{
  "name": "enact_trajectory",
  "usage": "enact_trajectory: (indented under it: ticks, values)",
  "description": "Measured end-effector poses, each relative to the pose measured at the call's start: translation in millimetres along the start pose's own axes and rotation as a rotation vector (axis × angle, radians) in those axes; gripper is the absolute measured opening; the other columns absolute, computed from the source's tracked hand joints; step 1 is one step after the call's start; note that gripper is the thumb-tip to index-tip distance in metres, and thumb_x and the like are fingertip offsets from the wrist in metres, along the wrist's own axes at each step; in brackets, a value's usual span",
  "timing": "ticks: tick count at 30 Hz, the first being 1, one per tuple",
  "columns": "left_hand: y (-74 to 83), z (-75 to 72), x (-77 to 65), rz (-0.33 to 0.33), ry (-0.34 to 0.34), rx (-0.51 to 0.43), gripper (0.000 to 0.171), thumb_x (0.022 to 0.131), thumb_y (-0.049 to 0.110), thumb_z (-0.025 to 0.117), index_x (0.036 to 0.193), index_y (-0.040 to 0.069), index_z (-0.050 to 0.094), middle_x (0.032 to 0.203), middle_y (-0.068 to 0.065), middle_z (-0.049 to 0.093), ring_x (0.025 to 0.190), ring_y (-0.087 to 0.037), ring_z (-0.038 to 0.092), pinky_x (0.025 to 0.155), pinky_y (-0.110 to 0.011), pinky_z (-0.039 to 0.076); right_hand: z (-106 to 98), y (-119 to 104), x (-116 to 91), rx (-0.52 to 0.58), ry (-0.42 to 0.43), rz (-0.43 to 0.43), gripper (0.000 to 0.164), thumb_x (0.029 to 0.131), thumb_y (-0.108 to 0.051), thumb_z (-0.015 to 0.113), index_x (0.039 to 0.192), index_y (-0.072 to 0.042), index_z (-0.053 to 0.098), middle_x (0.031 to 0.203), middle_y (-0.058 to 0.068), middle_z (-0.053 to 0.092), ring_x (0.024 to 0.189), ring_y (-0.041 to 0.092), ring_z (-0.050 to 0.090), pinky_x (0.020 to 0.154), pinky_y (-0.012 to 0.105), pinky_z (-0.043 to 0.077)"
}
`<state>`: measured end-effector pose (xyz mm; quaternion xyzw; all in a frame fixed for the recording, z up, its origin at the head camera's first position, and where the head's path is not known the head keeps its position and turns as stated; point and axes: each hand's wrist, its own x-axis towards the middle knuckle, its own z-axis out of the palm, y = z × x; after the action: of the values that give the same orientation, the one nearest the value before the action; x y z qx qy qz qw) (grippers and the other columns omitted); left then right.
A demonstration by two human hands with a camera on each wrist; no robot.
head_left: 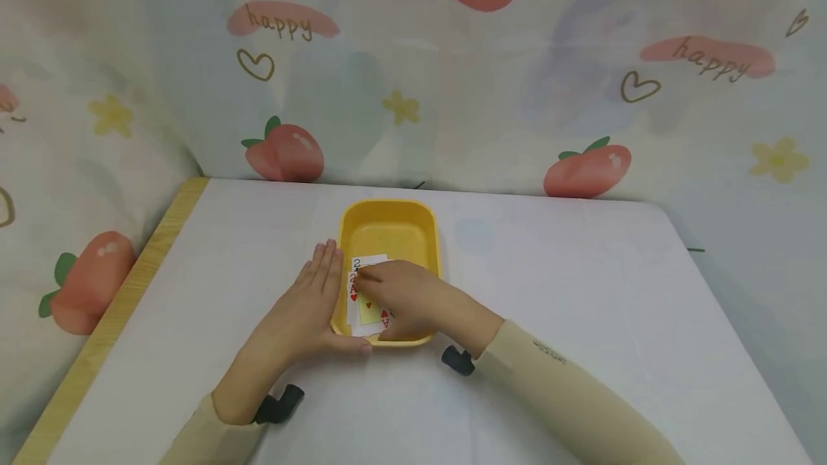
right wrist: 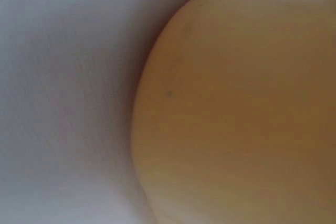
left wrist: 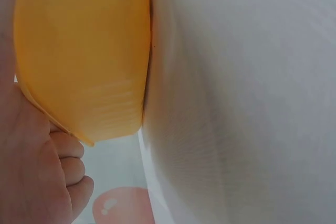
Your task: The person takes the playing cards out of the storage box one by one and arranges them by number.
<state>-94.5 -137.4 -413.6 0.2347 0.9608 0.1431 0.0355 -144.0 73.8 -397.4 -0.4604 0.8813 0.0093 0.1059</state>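
A yellow plastic tray [head_left: 390,209] stands on the table, with several playing cards [head_left: 370,311] overlapping at its near left part. A red-heart ace and a card marked 2 show among them. My left hand [head_left: 302,311] lies along the tray's left rim with straight fingers, its thumb spread along the near edge; the left wrist view has this hand [left wrist: 37,166] against the tray's side wall [left wrist: 86,51]. Reaching in from the right, my right hand [head_left: 407,296] holds the cards with curved fingers and thumb, hiding part of them. The right wrist view shows mostly the tray's outer wall [right wrist: 236,98].
White cloth covers the table [head_left: 549,307], with a wooden strip [head_left: 116,307] along its left edge. Behind hangs a printed curtain [head_left: 452,92] with peaches, flowers and hearts. Dark wrist cameras [head_left: 279,405] sit under both wrists, close above the cloth.
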Motion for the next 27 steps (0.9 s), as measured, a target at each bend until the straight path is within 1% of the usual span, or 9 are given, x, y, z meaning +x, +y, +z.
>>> enact_trajectory:
  ticks: [6,11,15,19,27]
  values:
    - [-0.7,-0.5,0.8,0.003,-0.005,0.000,0.141,0.068,0.086,0.064,0.157,-0.006,0.005,0.166,-0.022,-0.002,0.154,-0.035,-0.002,0.124,-0.049,0.015,2.4,1.0,5.0,-0.022,-0.034,0.045,0.082,0.079,-0.057,0.074,0.147,-0.017,0.049,0.150,0.002,0.047,0.139,0.022,0.043,0.115,0.042,0.037]
    - [-0.4,-0.5,1.9,-0.014,-0.020,-0.006,0.143,0.066,0.089,0.061,0.157,-0.005,0.004,0.166,-0.021,-0.002,0.154,-0.035,-0.002,0.124,-0.048,0.015,-1.0,5.7,7.4,-0.029,-0.053,0.105,0.076,0.082,-0.050,0.073,0.147,-0.017,0.049,0.150,0.002,0.047,0.138,0.022,0.043,0.114,0.044,0.037]
    - [0.1,0.1,2.3,-0.008,-0.004,-0.019,0.144,0.065,0.089,0.063,0.157,-0.006,0.006,0.166,-0.022,0.001,0.154,-0.036,0.001,0.124,-0.049,0.016,-5.2,11.6,9.6,-0.022,-0.072,0.157,0.074,0.085,-0.047,0.073,0.148,-0.018,0.048,0.150,0.002,0.047,0.139,0.022,0.042,0.115,0.045,0.036]
    - [-0.1,0.9,2.0,0.002,0.007,-0.033,0.143,0.065,0.087,0.065,0.157,-0.006,0.007,0.166,-0.023,0.002,0.154,-0.037,0.001,0.123,-0.050,0.017,-7.6,14.9,12.1,-0.030,-0.073,0.174,0.078,0.082,-0.048,0.075,0.149,-0.017,0.047,0.151,0.003,0.046,0.138,0.023,0.042,0.115,0.045,0.037]
    - [0.5,-0.2,1.8,-0.028,-0.022,-0.037,0.143,0.065,0.085,0.067,0.157,-0.004,0.005,0.167,-0.020,-0.002,0.154,-0.034,-0.002,0.124,-0.048,0.015,-9.7,15.1,15.4,-0.039,-0.078,0.189,0.082,0.078,-0.049,0.078,0.147,-0.018,0.049,0.144,0.003,0.051,0.131,0.022,0.047,0.110,0.044,0.041]
